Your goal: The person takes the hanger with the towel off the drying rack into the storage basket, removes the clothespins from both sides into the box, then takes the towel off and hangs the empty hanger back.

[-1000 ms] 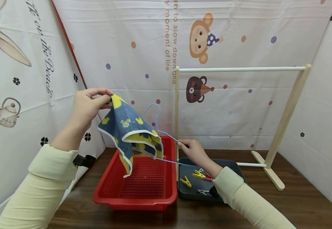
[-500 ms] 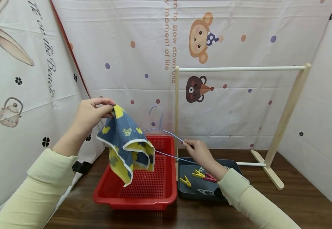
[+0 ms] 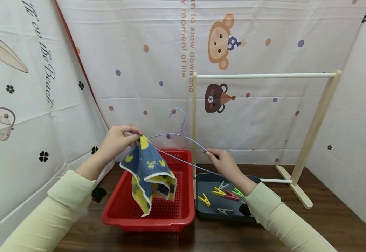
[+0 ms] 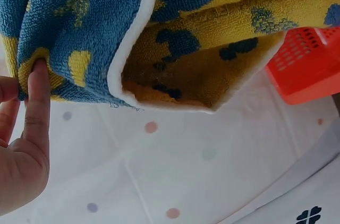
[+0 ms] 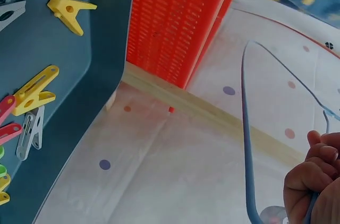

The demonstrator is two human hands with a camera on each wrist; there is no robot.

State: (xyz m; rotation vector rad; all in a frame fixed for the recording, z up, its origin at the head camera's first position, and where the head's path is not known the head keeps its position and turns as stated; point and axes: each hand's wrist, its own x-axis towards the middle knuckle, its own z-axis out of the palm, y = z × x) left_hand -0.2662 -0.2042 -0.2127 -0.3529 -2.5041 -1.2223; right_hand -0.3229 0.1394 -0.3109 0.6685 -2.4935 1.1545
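A blue and yellow towel with white edging hangs in folds over the red basket. My left hand pinches its top edge between thumb and fingers; the left wrist view shows the towel's terry cloth beside the fingers. My right hand grips the right shoulder of a blue wire clothes hanger, its hook pointing up. The hanger's left end passes behind the towel and is hidden there. In the right wrist view the fingers curl round the hanger wire.
A dark grey tray with several coloured clothespins stands right of the basket, under my right forearm. Behind it rises a wooden rack with a white top bar. Printed cloth walls surround the brown table.
My left hand has moved down and to the right with the towel. The hanger has turned more upright and shifted right, its left shoulder now reaching behind the towel.
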